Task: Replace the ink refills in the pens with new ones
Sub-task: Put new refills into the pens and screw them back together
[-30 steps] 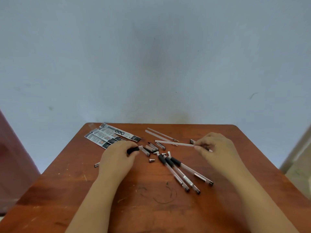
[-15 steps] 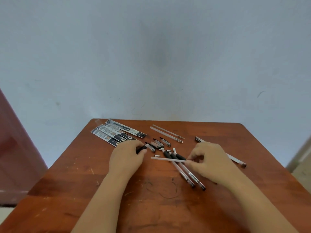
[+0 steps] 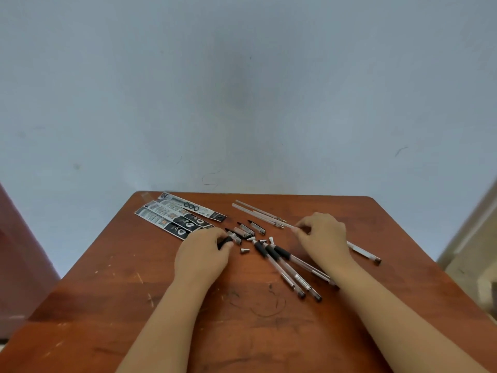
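My left hand (image 3: 201, 255) rests on the wooden table (image 3: 107, 305) and grips a black pen grip section (image 3: 224, 242). My right hand (image 3: 324, 235) is further back, and its fingertips pinch the near end of a thin clear refill (image 3: 269, 218), which lies with the other refills (image 3: 255, 210) at the back. Three pens with black grips (image 3: 285, 265) lie side by side between my hands. A clear pen barrel (image 3: 363, 253) sticks out to the right from behind my right hand.
Refill packets (image 3: 177, 215) lie at the back left. Several pen caps (image 3: 246, 230) and small metal tips (image 3: 244, 250) are scattered between the packets and the pens. The table's back edge meets a grey-blue wall.
My right hand has carried the thin refill from the middle of the table back to the other refills. My left hand has kept its hold on the black grip.
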Motion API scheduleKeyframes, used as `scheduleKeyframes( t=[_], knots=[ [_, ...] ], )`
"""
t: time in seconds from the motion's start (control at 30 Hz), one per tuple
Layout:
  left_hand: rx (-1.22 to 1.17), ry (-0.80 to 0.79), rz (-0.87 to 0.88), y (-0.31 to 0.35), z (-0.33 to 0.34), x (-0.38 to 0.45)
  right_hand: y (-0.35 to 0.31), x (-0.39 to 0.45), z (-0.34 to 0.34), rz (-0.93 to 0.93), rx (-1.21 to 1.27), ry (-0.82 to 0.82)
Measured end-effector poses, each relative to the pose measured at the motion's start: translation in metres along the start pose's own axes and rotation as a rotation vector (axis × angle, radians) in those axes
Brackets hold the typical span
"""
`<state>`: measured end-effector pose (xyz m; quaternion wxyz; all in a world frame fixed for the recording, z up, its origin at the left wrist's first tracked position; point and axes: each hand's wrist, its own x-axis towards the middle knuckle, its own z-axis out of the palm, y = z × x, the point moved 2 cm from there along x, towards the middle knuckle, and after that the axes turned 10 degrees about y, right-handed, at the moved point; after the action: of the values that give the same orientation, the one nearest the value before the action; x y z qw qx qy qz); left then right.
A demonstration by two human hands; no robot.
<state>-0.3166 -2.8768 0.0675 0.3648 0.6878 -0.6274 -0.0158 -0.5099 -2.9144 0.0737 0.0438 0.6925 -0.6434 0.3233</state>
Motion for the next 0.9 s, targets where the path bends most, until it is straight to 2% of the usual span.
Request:
scheduleKeyframes(
  t=[0.17,0.43,0.9],
  knots=[
    [-0.018,-0.002,-0.020,-0.003,0.001,0.002,-0.026,0.021,0.019,-0.110,-0.125,-0.046],
    [-0.045,0.007,-0.042,-0.005,-0.002,0.006,-0.047,0.038,0.049,-0.057,-0.168,-0.112],
    [-0.066,0.000,-0.075,-0.006,-0.002,0.005,-0.031,0.041,0.047,0.018,-0.193,-0.213]
  ],
)
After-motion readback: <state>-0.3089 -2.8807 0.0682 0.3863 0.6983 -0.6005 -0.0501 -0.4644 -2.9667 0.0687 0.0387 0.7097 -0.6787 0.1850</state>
